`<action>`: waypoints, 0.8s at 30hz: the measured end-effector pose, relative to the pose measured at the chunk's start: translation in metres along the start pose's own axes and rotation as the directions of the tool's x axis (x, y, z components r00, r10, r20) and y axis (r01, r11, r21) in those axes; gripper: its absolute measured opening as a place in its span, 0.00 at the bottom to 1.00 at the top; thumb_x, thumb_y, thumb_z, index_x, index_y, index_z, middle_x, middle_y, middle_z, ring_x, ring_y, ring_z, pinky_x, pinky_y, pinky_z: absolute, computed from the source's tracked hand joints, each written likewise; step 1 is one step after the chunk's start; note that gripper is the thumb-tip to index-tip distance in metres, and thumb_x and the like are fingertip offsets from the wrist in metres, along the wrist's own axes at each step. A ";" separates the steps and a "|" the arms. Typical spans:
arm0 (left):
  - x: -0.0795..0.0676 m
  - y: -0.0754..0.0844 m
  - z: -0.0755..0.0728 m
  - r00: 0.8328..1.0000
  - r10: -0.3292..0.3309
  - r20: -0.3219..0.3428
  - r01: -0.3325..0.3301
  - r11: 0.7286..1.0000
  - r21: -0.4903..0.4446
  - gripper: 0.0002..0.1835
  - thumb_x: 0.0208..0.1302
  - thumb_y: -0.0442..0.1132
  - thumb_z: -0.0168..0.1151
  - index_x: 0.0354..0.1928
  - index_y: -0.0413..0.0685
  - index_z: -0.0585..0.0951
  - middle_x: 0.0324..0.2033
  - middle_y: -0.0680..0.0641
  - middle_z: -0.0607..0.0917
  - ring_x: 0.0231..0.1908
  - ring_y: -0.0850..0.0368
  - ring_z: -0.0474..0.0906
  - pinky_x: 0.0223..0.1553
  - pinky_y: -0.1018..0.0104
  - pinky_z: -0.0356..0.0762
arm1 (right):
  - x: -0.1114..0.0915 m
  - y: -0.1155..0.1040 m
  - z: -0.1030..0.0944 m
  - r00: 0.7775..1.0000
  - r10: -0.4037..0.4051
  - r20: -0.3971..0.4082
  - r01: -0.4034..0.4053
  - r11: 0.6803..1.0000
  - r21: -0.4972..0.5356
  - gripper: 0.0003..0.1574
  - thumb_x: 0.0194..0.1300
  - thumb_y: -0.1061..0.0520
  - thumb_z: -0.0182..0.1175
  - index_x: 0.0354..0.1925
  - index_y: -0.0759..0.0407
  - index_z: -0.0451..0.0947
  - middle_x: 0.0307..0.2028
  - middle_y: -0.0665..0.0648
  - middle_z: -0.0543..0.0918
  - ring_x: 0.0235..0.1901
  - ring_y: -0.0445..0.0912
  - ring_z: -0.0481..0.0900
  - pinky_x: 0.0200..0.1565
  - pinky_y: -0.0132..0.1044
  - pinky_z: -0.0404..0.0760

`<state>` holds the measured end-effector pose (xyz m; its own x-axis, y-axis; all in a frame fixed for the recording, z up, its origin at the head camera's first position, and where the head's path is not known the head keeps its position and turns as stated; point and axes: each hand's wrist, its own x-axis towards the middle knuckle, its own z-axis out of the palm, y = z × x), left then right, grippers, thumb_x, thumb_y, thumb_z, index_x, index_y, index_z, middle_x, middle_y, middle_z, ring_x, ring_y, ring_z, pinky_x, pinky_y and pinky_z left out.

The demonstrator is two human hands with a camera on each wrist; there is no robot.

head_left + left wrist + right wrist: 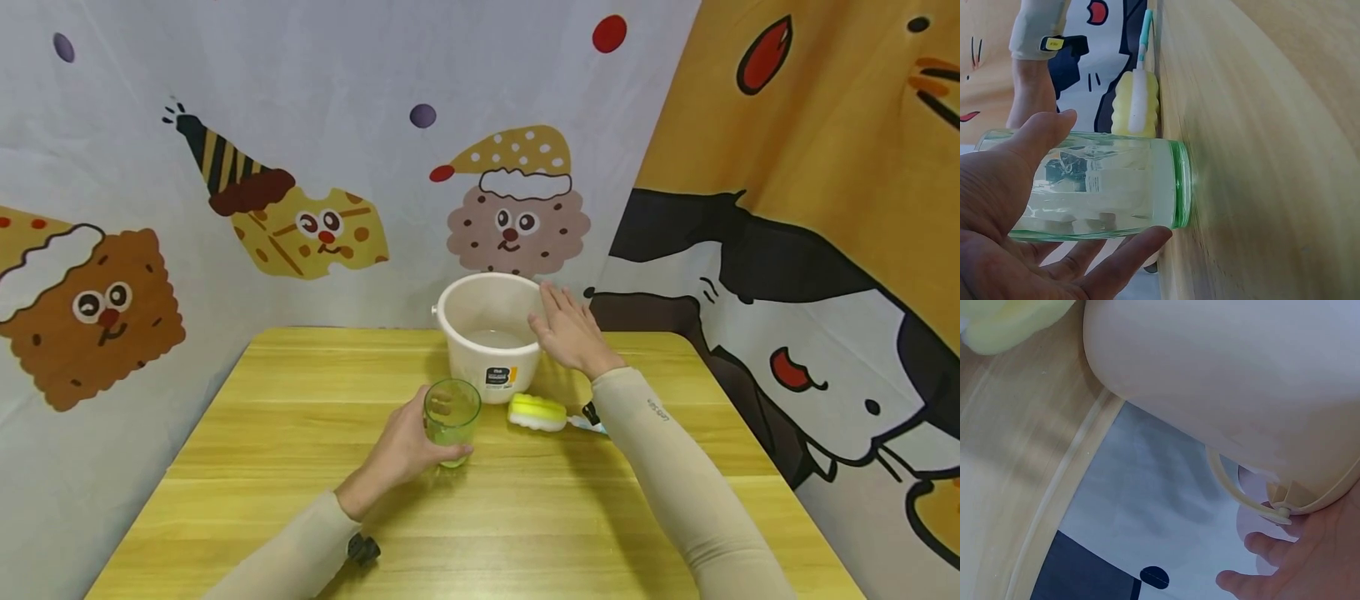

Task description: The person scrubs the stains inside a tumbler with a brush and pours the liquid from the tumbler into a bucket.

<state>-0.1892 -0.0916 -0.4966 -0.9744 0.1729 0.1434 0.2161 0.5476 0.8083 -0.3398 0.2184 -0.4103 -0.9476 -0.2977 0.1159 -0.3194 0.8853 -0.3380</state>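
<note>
My left hand (401, 447) grips a clear green drinking glass (452, 417) at the middle of the table. In the left wrist view, thumb and fingers lie on opposite sides of the glass (1110, 181), its base right at the tabletop. Just behind stands a white plastic bucket (467, 358) with a black and orange label. My right hand (573, 332) is at the bucket's right rim, fingers extended. In the right wrist view, the fingers (1269, 547) are near the handle joint of the bucket (1222, 375). A yellow and white sponge brush (537, 412) lies before the bucket.
The brush's light blue handle (588, 425) points right, partly hidden under the right forearm. The wooden table (315, 400) backs onto a cartoon-printed cloth (337, 100). Another printed cloth (862, 250) hangs along the right side.
</note>
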 end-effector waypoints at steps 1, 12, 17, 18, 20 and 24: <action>0.000 0.000 0.000 1.000 0.000 -0.002 0.000 1.000 0.001 0.54 0.51 0.49 0.99 0.77 0.51 0.77 0.64 0.45 0.93 0.64 0.42 0.91 0.67 0.40 0.92 | 0.000 0.000 0.000 1.000 -0.001 0.000 0.001 1.000 -0.003 0.52 0.94 0.34 0.38 0.97 0.58 0.39 0.97 0.66 0.46 0.96 0.69 0.42 0.93 0.78 0.41; 0.001 0.001 -0.001 1.000 0.013 -0.024 -0.013 1.000 0.016 0.55 0.49 0.50 1.00 0.78 0.52 0.78 0.63 0.47 0.94 0.64 0.45 0.91 0.67 0.41 0.92 | 0.000 0.000 0.000 1.000 0.001 -0.006 -0.001 1.000 0.009 0.52 0.93 0.34 0.38 0.97 0.59 0.41 0.97 0.65 0.47 0.96 0.70 0.43 0.93 0.77 0.43; 0.001 0.002 -0.002 1.000 0.004 -0.025 -0.004 1.000 0.009 0.54 0.49 0.49 1.00 0.77 0.53 0.79 0.64 0.48 0.93 0.65 0.46 0.91 0.68 0.42 0.92 | 0.000 0.001 0.001 1.000 0.001 -0.006 -0.001 1.000 0.012 0.52 0.93 0.35 0.39 0.97 0.59 0.41 0.97 0.65 0.47 0.96 0.69 0.43 0.93 0.78 0.43; 0.001 0.003 -0.003 1.000 0.003 -0.028 -0.003 1.000 0.007 0.53 0.49 0.49 0.99 0.77 0.54 0.79 0.64 0.49 0.93 0.65 0.46 0.91 0.68 0.42 0.92 | 0.000 0.001 0.001 1.000 0.001 -0.006 -0.001 1.000 0.014 0.52 0.93 0.35 0.39 0.97 0.59 0.41 0.97 0.65 0.47 0.96 0.69 0.42 0.93 0.78 0.43; 0.003 0.005 -0.006 0.999 0.007 -0.038 -0.007 1.000 -0.001 0.53 0.49 0.48 0.99 0.76 0.53 0.79 0.64 0.49 0.93 0.66 0.46 0.91 0.69 0.42 0.92 | 0.001 0.001 0.001 1.000 0.000 -0.010 0.000 1.000 0.020 0.51 0.93 0.36 0.40 0.97 0.59 0.41 0.97 0.65 0.47 0.96 0.69 0.42 0.93 0.78 0.43; 0.006 0.010 -0.011 0.996 0.045 -0.070 -0.045 0.999 0.003 0.52 0.50 0.49 0.99 0.75 0.51 0.80 0.64 0.47 0.93 0.65 0.44 0.91 0.68 0.41 0.93 | 0.001 0.001 0.002 1.000 -0.002 -0.017 0.002 1.000 0.026 0.51 0.93 0.36 0.41 0.97 0.59 0.42 0.96 0.66 0.48 0.96 0.69 0.43 0.93 0.77 0.43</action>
<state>-0.1936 -0.0946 -0.4814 -0.9656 0.1393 0.2195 0.2599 0.5417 0.7994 -0.3411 0.2186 -0.4122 -0.9469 -0.2932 0.1320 -0.3214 0.8750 -0.3621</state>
